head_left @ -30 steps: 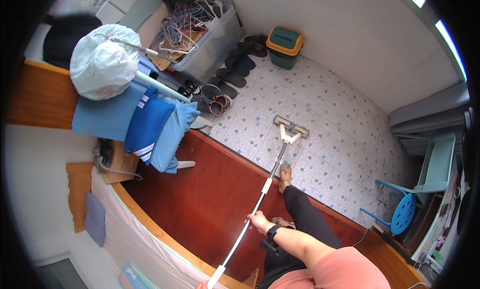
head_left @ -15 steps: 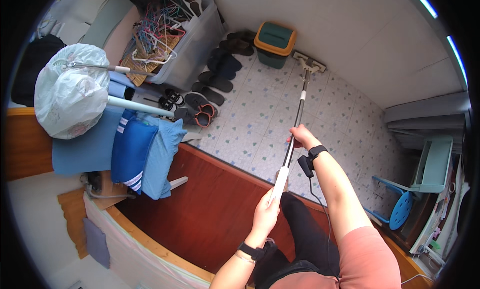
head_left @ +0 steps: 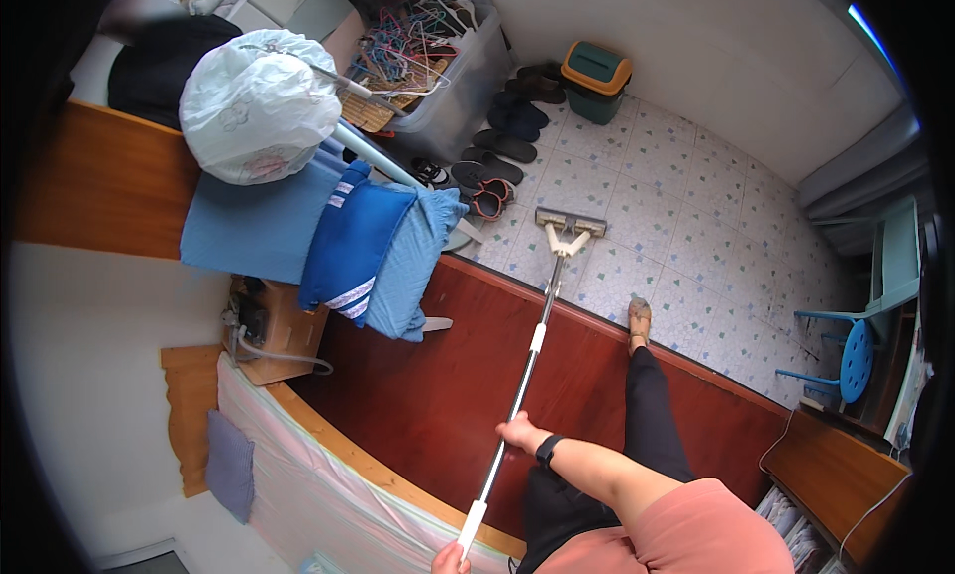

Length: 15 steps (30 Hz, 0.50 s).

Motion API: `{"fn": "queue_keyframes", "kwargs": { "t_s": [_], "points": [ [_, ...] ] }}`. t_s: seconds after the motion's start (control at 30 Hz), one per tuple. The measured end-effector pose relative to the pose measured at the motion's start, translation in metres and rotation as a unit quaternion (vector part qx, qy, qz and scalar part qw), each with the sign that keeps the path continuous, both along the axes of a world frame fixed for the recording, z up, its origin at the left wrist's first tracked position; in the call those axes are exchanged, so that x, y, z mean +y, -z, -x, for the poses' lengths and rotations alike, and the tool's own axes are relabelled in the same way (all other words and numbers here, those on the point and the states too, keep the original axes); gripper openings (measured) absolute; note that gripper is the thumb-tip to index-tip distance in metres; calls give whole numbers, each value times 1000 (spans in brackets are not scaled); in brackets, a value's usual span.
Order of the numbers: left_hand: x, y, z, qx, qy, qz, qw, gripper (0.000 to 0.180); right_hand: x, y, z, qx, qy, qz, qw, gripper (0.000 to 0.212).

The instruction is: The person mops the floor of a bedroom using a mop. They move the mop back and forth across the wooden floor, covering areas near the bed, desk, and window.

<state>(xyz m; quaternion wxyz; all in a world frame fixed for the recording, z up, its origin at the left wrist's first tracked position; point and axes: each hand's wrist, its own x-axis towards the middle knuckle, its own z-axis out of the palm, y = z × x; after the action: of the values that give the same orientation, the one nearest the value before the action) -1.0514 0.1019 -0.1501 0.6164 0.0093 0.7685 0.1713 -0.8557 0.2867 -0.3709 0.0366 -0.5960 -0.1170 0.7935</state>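
A long-handled mop point(head_left: 553, 290) slants across the view, its metal pole running from the lower edge to a pale head with a grey strip. The mop head point(head_left: 569, 224) rests on the speckled tiles, just beyond the edge of the red wooden floor. My right hand point(head_left: 517, 432) is closed around the middle of the pole. At the lower edge, my left hand point(head_left: 450, 559) grips the white end of the handle, partly cut off by the frame. My foot in a tan shoe point(head_left: 640, 320) stands on the tiles, right of the mop.
Several shoes point(head_left: 505, 144) line the clear hanger-filled tub point(head_left: 463, 96). A green and orange bin point(head_left: 595, 82) stands by the far wall. Blue pillows point(head_left: 360, 246) and a white plastic bag point(head_left: 261, 111) are at left. A blue stool point(head_left: 856, 360) stands at right.
The mop head has come back from beside the bin, toward me and left, close to the red floor. Both hands have drawn back and down with the pole. The view has shifted.
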Motion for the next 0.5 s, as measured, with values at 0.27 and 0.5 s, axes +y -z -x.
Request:
{"fn": "queue_keyframes", "kwargs": {
  "t_s": [0.27, 0.5],
  "points": [
    [-136, -57, 130, 281, 431, -48, 856, 21, -127, -27, 120, 186, 131, 81, 970, 34],
    [30, 13, -15, 53, 210, 8, 976, 24, -44, 14, -27, 10, 326, -78, 942, 26]
  ]
}}
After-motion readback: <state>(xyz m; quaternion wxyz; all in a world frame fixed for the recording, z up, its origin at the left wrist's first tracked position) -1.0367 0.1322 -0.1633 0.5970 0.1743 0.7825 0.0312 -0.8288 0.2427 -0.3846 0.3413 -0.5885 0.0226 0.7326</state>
